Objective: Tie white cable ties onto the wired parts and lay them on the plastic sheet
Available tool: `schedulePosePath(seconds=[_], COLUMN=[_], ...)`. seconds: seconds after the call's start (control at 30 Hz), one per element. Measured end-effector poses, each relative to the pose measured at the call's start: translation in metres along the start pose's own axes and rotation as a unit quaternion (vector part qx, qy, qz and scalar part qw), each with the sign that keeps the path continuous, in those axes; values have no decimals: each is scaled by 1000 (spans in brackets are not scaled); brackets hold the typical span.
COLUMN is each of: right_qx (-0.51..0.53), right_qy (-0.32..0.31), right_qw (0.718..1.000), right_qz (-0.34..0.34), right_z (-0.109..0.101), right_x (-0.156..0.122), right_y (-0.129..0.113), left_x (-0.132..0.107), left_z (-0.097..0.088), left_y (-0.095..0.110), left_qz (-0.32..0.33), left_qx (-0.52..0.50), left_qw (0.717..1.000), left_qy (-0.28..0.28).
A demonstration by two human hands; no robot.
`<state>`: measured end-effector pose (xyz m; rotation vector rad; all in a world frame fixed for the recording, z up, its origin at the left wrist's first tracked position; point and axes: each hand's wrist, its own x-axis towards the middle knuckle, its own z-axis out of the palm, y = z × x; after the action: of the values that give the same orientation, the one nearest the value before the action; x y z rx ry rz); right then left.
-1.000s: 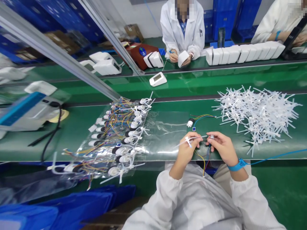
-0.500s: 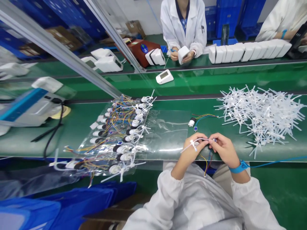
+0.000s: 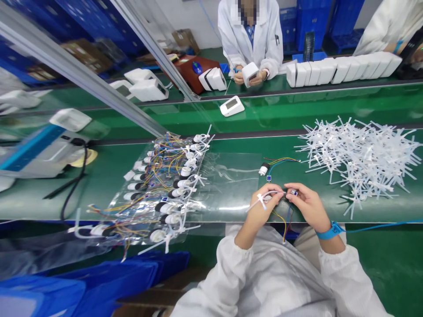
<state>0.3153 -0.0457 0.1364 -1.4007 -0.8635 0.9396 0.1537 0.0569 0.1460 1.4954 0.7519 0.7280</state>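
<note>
Both hands have drawn closer together at the table edge; left hand pinches a white tube piece, right hand pinches a small wired part; beyond lie a spare motor and tube pile.

A long green desk is spread across the middle of the frame, and a second green surface is seen beyond it. An aluminium rail is run diagonally from the upper left. Blue crates are stacked against a pale wall along the top. Green floor is shown at lower right.
</note>
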Motion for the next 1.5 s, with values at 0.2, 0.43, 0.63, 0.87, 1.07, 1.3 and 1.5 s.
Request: schedulePosePath(seconds=[0.2,0.43,0.63,0.87,1.07,1.3,1.5], right_qx=[99,0,-50,67,51,58,51], right_qy=[47,57,15,-23,11,-6,-23], right_qw=[994,998,997,998,999,998,998], right_qz=[10,26,-51,2,4,29,38], right_z=[4,-1,0,1,0,0,0], right_x=[0,-1,-3,-5,-2,-2,-3], right_y=[-2,-5,-9,-2,-5,-5,-6], left_x=[0,-1,-2,0,1,3,3], left_z=[-1,0,-1,-2,-1,-1,0], left_y=[1,3,5,3,0,-4,-3], left_qz=[16,-4,9,5,5,-21,-15], left_qx=[-4,-18,-2,0,-39,-51,-41], left_qw=[1000,1000,1000,1000,999,998,999], left_qy=[2,-2,-7,-1,9,22,20])
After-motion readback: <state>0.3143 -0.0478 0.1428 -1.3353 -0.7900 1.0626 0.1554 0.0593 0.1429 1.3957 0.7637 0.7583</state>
